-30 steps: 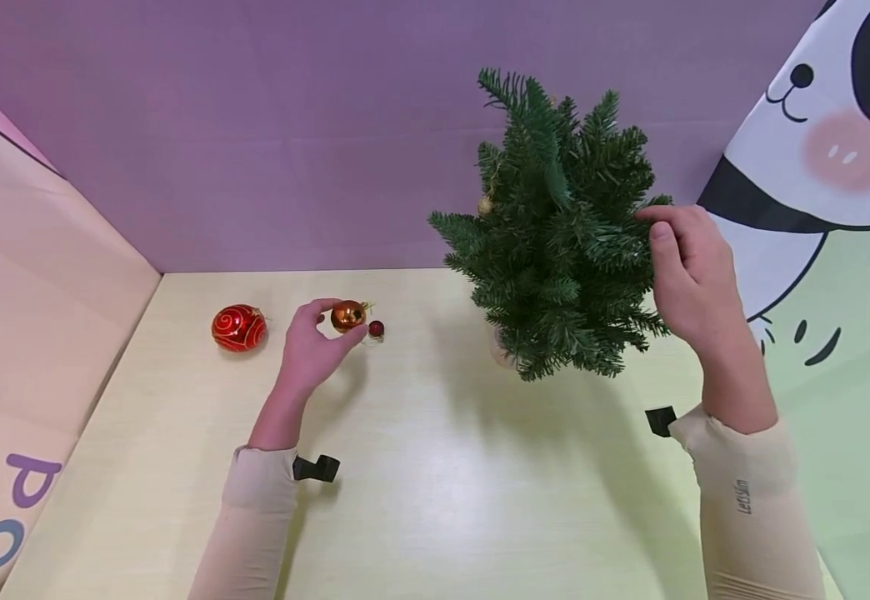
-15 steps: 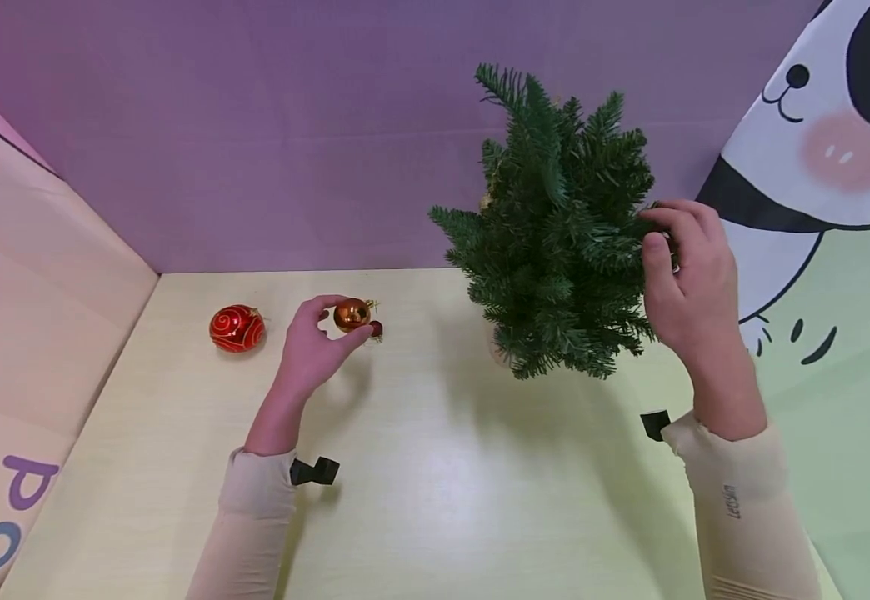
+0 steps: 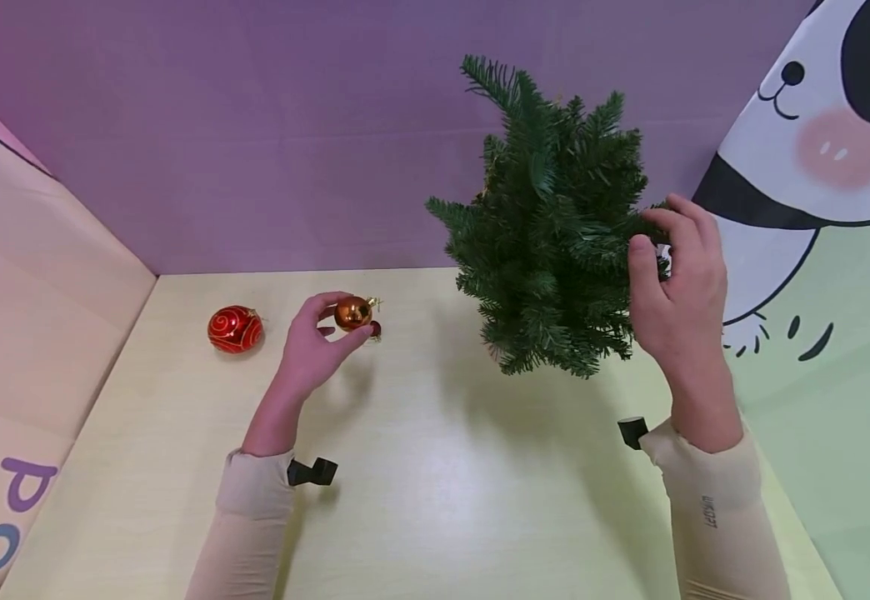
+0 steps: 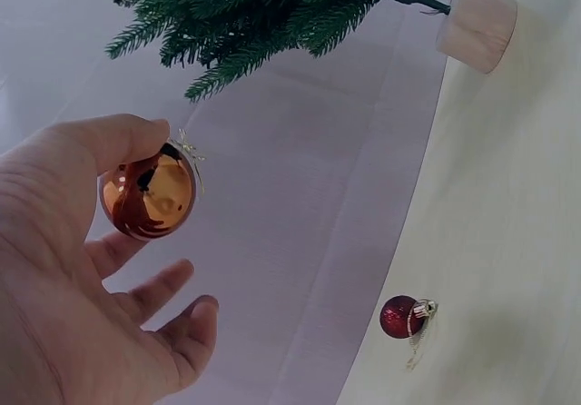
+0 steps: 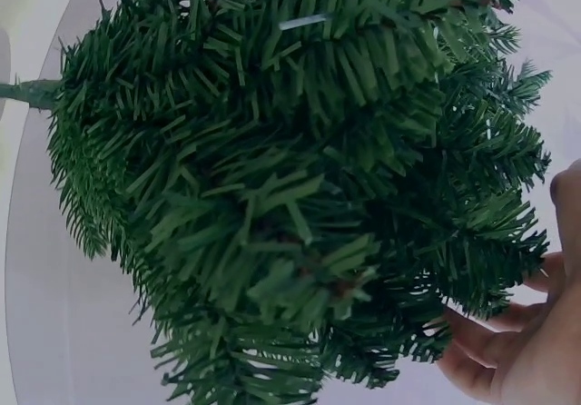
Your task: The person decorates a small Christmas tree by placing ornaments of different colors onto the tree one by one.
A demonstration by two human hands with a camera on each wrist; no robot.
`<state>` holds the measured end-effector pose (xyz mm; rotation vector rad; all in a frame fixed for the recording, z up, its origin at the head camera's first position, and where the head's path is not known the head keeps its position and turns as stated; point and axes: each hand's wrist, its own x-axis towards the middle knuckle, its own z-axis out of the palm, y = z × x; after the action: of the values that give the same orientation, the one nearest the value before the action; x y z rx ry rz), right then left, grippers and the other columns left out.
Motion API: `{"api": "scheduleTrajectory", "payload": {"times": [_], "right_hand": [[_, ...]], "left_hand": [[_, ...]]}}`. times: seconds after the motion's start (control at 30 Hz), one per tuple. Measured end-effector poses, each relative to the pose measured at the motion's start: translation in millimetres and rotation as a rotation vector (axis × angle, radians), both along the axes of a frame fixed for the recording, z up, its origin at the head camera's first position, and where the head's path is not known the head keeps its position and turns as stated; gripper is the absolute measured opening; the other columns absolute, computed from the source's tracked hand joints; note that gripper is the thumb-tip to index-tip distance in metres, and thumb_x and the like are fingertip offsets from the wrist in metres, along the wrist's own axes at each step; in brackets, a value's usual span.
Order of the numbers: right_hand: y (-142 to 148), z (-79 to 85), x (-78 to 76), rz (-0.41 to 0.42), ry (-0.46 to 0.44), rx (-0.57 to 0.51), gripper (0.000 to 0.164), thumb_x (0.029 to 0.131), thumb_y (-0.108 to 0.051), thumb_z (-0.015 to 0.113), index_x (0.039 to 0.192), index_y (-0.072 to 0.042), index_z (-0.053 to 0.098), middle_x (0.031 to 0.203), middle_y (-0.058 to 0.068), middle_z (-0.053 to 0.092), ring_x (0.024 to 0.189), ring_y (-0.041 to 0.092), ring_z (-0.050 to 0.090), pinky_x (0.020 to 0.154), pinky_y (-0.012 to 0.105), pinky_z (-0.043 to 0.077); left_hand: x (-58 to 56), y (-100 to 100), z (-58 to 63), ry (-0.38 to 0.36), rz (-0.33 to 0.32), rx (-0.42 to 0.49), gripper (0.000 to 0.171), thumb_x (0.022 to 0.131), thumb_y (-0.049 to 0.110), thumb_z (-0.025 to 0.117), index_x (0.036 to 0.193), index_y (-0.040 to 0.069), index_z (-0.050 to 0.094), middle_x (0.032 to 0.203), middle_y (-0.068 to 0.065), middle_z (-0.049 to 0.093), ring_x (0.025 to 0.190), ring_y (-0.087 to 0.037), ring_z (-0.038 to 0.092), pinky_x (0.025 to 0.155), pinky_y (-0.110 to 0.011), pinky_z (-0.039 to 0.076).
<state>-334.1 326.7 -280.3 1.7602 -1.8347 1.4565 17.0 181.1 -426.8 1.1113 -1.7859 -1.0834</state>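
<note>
My left hand (image 3: pixel 315 348) holds a shiny orange-gold Christmas bauble (image 3: pixel 352 314) between thumb and fingertips, above the table. In the left wrist view, a gold loop tops the bauble (image 4: pixel 150 192), and the other fingers are spread and bent. At right, a small green artificial Christmas tree (image 3: pixel 547 225) leans toward the camera. My right hand (image 3: pixel 678 287) has its bent fingers and thumb around a branch on the tree's right side. In the right wrist view, branches (image 5: pixel 272 169) hide part of those fingers. A round wooden base (image 4: pixel 479 24) shows under the tree.
A large red bauble (image 3: pixel 235 329) with swirl lines lies on the pale table (image 3: pixel 435 500) at left. Beyond the left hand is a small dark red bauble (image 4: pixel 402 317). A purple backdrop (image 3: pixel 292 150) stands behind, and a panda print (image 3: pixel 780 167) hangs at right.
My right hand has moved slightly left, its fingers reaching further round the branch. The tree has turned and shifted a little left. My left hand with the bauble has barely moved.
</note>
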Motion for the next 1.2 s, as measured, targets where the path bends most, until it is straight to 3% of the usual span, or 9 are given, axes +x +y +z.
{"api": "scheduleTrajectory", "payload": {"times": [0.13, 0.27, 0.37, 0.5, 0.63, 0.83, 0.97, 1.2], "right_hand": [[-2.2, 0.6, 1.5, 0.012, -0.037, -0.008, 0.065, 0.096, -0.056, 0.047, 0.125, 0.001, 0.059, 0.147, 0.008, 0.04, 0.136, 0.017, 0.035, 0.106, 0.048, 0.032], [-2.3, 2.3, 2.6, 0.006, -0.036, -0.08, 0.07, 0.094, -0.059, 0.049, 0.124, 0.004, 0.059, 0.149, 0.011, 0.035, 0.14, 0.016, 0.028, 0.111, 0.042, 0.026], [1.5, 6.7, 7.7, -0.016, -0.048, -0.175, 0.062, 0.094, -0.051, 0.052, 0.117, 0.006, 0.061, 0.144, 0.01, 0.042, 0.136, 0.018, 0.034, 0.104, 0.036, 0.033], [10.2, 16.9, 23.2, -0.05, -0.129, -0.328, 0.044, 0.089, -0.031, 0.054, 0.102, 0.01, 0.064, 0.125, 0.006, 0.057, 0.12, 0.02, 0.049, 0.084, 0.025, 0.042], [17.2, 23.6, 39.9, -0.027, -0.182, -0.434, 0.036, 0.083, -0.022, 0.054, 0.089, 0.012, 0.066, 0.104, 0.009, 0.066, 0.102, 0.022, 0.058, 0.074, 0.017, 0.045], [24.6, 16.5, 52.4, 0.055, -0.203, -0.475, 0.024, 0.081, -0.012, 0.06, 0.083, 0.011, 0.068, 0.08, 0.02, 0.066, 0.079, 0.013, 0.059, 0.069, 0.02, 0.043], [28.2, 8.1, 59.4, 0.142, -0.216, -0.453, 0.022, 0.082, -0.01, 0.064, 0.082, 0.011, 0.068, 0.075, 0.02, 0.064, 0.073, 0.01, 0.058, 0.067, 0.022, 0.043], [23.1, -2.4, 69.9, 0.294, -0.172, -0.374, 0.017, 0.082, -0.01, 0.067, 0.081, 0.008, 0.07, 0.078, 0.017, 0.067, 0.072, 0.018, 0.058, 0.068, 0.025, 0.043]], "left_hand": [[-2.5, 13.2, 11.9, 0.025, -0.011, -0.019, 0.051, 0.086, 0.01, 0.074, 0.13, -0.002, 0.052, 0.13, -0.018, 0.051, 0.12, -0.033, 0.047, 0.09, -0.046, 0.039], [-5.8, 26.6, 30.2, 0.043, -0.029, -0.038, 0.048, 0.086, 0.004, 0.071, 0.129, -0.007, 0.051, 0.127, -0.022, 0.051, 0.118, -0.035, 0.048, 0.091, -0.048, 0.039], [-6.6, 30.9, 36.0, 0.048, -0.035, -0.038, 0.047, 0.086, 0.003, 0.071, 0.128, -0.007, 0.051, 0.126, -0.022, 0.052, 0.116, -0.035, 0.048, 0.091, -0.048, 0.039], [-6.6, 35.8, 39.6, 0.056, -0.049, -0.036, 0.048, 0.085, 0.002, 0.071, 0.127, -0.007, 0.051, 0.125, -0.022, 0.052, 0.116, -0.034, 0.048, 0.092, -0.048, 0.04], [-7.5, 38.5, 41.1, 0.073, -0.074, -0.037, 0.049, 0.085, 0.001, 0.072, 0.128, -0.008, 0.05, 0.126, -0.023, 0.052, 0.117, -0.035, 0.048, 0.093, -0.052, 0.04], [-9.8, 39.2, 41.2, 0.098, -0.102, -0.045, 0.049, 0.085, -0.002, 0.071, 0.129, -0.009, 0.05, 0.126, -0.024, 0.053, 0.117, -0.035, 0.05, 0.094, -0.05, 0.041], [-10.6, 37.6, 39.2, 0.114, -0.122, -0.071, 0.049, 0.084, -0.004, 0.07, 0.129, -0.01, 0.05, 0.125, -0.023, 0.054, 0.115, -0.031, 0.051, 0.093, -0.04, 0.044], [-15.5, 22.3, 16.4, 0.22, -0.169, -0.06, 0.05, 0.083, -0.006, 0.071, 0.129, -0.005, 0.052, 0.125, -0.016, 0.056, 0.109, -0.02, 0.053, 0.09, -0.027, 0.045]]}}
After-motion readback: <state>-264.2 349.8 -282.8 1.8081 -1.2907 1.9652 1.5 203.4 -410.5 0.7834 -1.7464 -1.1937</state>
